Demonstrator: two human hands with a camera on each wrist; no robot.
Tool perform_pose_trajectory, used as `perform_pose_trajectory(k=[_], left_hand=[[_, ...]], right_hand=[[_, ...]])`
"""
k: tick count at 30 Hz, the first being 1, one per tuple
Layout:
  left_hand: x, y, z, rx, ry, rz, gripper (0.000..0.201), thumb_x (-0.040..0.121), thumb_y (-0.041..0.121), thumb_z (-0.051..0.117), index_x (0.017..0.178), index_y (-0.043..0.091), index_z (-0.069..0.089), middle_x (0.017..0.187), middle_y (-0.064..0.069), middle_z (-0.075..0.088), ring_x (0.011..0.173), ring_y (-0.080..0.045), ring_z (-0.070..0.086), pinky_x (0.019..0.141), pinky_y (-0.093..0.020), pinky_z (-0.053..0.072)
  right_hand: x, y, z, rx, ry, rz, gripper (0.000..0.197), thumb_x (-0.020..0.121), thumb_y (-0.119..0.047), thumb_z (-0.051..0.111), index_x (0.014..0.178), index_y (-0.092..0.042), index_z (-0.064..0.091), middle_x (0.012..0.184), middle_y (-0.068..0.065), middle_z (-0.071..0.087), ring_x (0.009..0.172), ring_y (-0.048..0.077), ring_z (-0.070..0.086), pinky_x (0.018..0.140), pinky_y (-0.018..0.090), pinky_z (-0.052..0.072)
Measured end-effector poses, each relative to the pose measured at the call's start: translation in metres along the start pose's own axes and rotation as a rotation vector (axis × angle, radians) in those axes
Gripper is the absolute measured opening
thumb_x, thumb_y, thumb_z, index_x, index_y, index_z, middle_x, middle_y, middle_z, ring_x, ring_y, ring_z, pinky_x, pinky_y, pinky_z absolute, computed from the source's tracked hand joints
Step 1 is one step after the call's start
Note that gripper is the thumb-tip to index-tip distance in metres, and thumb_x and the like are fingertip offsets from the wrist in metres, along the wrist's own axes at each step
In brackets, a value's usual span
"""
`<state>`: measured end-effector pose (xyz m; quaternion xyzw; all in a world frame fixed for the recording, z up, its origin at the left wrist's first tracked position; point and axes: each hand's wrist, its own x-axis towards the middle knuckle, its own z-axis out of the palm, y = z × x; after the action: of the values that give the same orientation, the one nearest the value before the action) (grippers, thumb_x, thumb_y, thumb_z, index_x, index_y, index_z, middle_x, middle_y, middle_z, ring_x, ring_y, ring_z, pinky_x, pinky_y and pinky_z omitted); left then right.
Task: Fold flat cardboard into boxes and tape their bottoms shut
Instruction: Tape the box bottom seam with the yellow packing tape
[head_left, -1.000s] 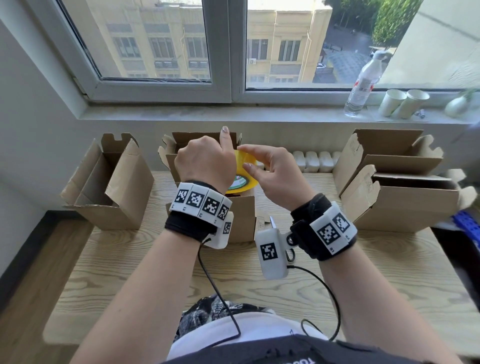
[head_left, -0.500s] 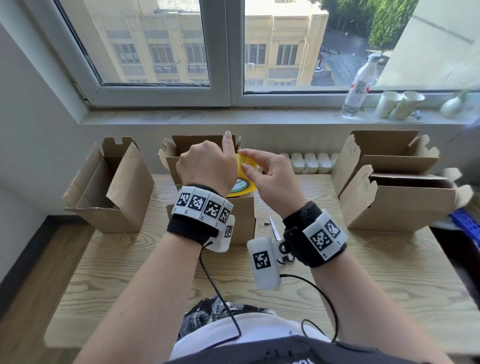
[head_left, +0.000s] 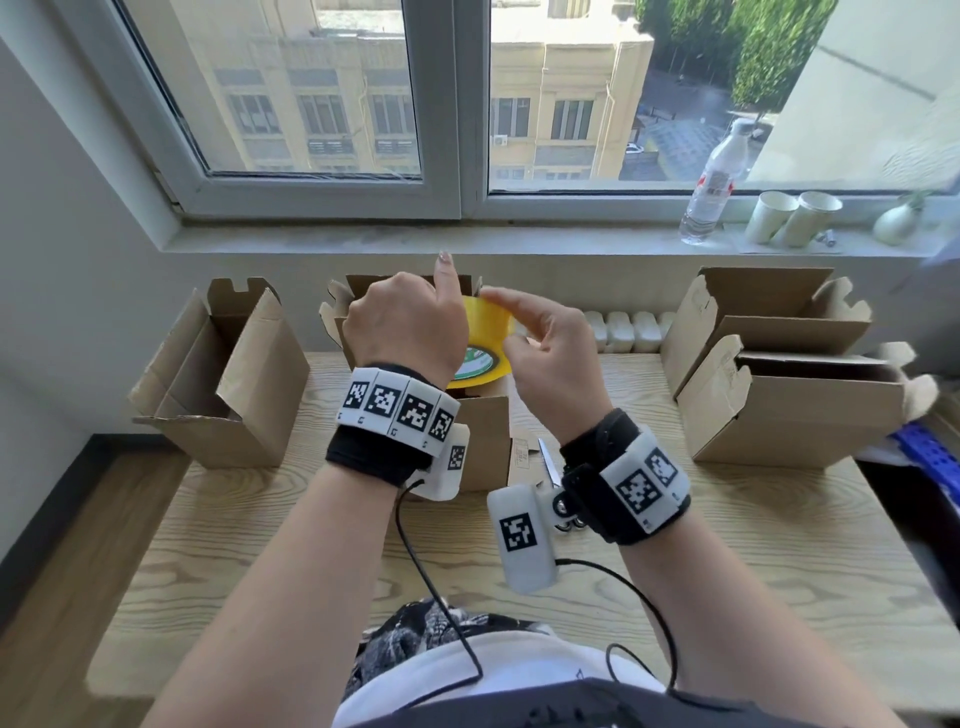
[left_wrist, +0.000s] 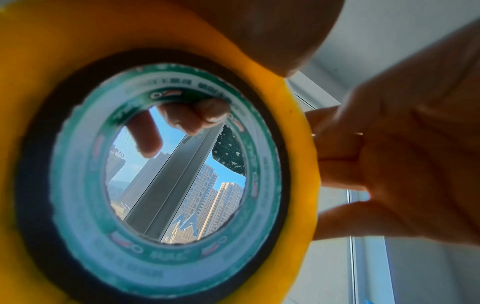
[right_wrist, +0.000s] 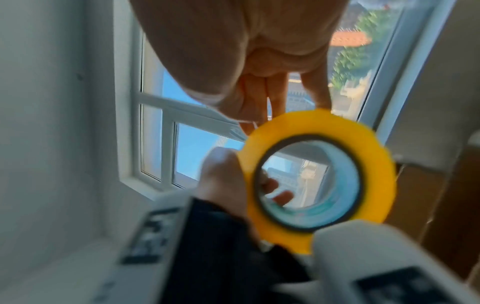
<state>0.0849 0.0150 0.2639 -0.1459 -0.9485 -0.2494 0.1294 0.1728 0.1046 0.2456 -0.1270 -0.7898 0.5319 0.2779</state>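
A yellow tape roll (head_left: 485, 332) with a green-printed core is held up above an upright cardboard box (head_left: 483, 441) at the middle of the table. My left hand (head_left: 410, 322) grips the roll, with fingers (left_wrist: 182, 117) hooked through its core and the index finger pointing up. My right hand (head_left: 524, 327) is beside the roll on the right. Its straight fingertips (right_wrist: 322, 102) touch the roll's outer band (right_wrist: 363, 142) at the top edge. No loose end of tape shows.
Scissors (head_left: 548, 462) lie on the wooden table (head_left: 727, 545) just right of the middle box. One open box (head_left: 223, 384) stands at the left and two more (head_left: 789, 415) at the right. A bottle (head_left: 714, 182) and paper cups (head_left: 789, 218) are on the windowsill.
My right index fingertip has slid up onto the top of the roll's band and my right wrist has dropped a little. The left hand keeps its grip on the roll.
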Motion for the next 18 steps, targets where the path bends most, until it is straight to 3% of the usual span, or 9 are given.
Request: perform_pose_trajectory(k=[3, 6, 9, 12, 13, 15, 18], left_hand=[[0.002, 0.003, -0.007, -0.064, -0.054, -0.039, 0.070, 0.102, 0.054, 0.019, 0.068, 0.012, 0.063, 0.081, -0.012, 0.063, 0.078, -0.029, 0.051, 0.072, -0.035, 0.034], [0.000, 0.005, -0.011, -0.097, -0.086, -0.058, 0.069, 0.102, 0.055, 0.019, 0.069, 0.013, 0.062, 0.083, -0.011, 0.062, 0.079, -0.028, 0.050, 0.072, -0.034, 0.033], [-0.005, 0.006, -0.014, -0.091, -0.137, -0.062, 0.068, 0.103, 0.054, 0.020, 0.078, 0.011, 0.067, 0.101, -0.017, 0.068, 0.091, -0.032, 0.054, 0.076, -0.035, 0.034], [-0.008, 0.006, -0.013, -0.080, -0.216, -0.089, 0.067, 0.104, 0.052, 0.021, 0.088, 0.008, 0.069, 0.112, -0.020, 0.066, 0.112, -0.037, 0.054, 0.090, -0.038, 0.036], [-0.007, 0.004, -0.011, -0.079, -0.228, -0.091, 0.066, 0.104, 0.052, 0.020, 0.083, 0.009, 0.066, 0.110, -0.020, 0.066, 0.110, -0.036, 0.054, 0.091, -0.038, 0.036], [-0.006, 0.000, -0.005, -0.066, -0.232, -0.084, 0.065, 0.103, 0.053, 0.019, 0.073, 0.011, 0.060, 0.098, -0.017, 0.066, 0.092, -0.033, 0.052, 0.081, -0.038, 0.035], [-0.004, -0.003, 0.003, -0.049, -0.228, -0.078, 0.067, 0.103, 0.053, 0.019, 0.071, 0.011, 0.060, 0.083, -0.010, 0.059, 0.081, -0.027, 0.048, 0.074, -0.034, 0.030]], right_hand=[[0.009, -0.007, 0.001, 0.034, 0.023, -0.004, 0.029, 0.092, -0.014, 0.058, 0.119, -0.010, 0.070, 0.124, 0.002, 0.068, 0.119, 0.014, 0.060, 0.106, 0.040, 0.046], [0.011, -0.004, -0.001, -0.002, -0.004, 0.035, 0.035, 0.085, -0.032, 0.067, 0.116, -0.016, 0.070, 0.114, 0.000, 0.070, 0.108, 0.017, 0.063, 0.096, 0.044, 0.051], [0.010, 0.001, -0.002, 0.087, -0.103, 0.193, 0.041, 0.067, -0.053, 0.066, 0.100, -0.029, 0.069, 0.099, 0.007, 0.070, 0.095, 0.030, 0.067, 0.085, 0.055, 0.055], [0.010, 0.007, -0.002, 0.126, -0.170, 0.278, 0.039, 0.058, -0.053, 0.068, 0.089, -0.030, 0.068, 0.103, 0.018, 0.067, 0.097, 0.041, 0.064, 0.085, 0.061, 0.053], [0.010, 0.009, -0.002, 0.135, -0.175, 0.294, 0.038, 0.058, -0.052, 0.069, 0.088, -0.030, 0.069, 0.104, 0.019, 0.067, 0.100, 0.041, 0.064, 0.087, 0.062, 0.052], [0.009, 0.010, -0.002, 0.153, -0.170, 0.314, 0.036, 0.056, -0.049, 0.070, 0.086, -0.030, 0.071, 0.104, 0.017, 0.069, 0.104, 0.039, 0.063, 0.090, 0.061, 0.051], [0.008, 0.010, -0.001, 0.170, -0.135, 0.329, 0.035, 0.053, -0.046, 0.067, 0.083, -0.027, 0.071, 0.103, 0.022, 0.069, 0.101, 0.043, 0.063, 0.086, 0.060, 0.053]])
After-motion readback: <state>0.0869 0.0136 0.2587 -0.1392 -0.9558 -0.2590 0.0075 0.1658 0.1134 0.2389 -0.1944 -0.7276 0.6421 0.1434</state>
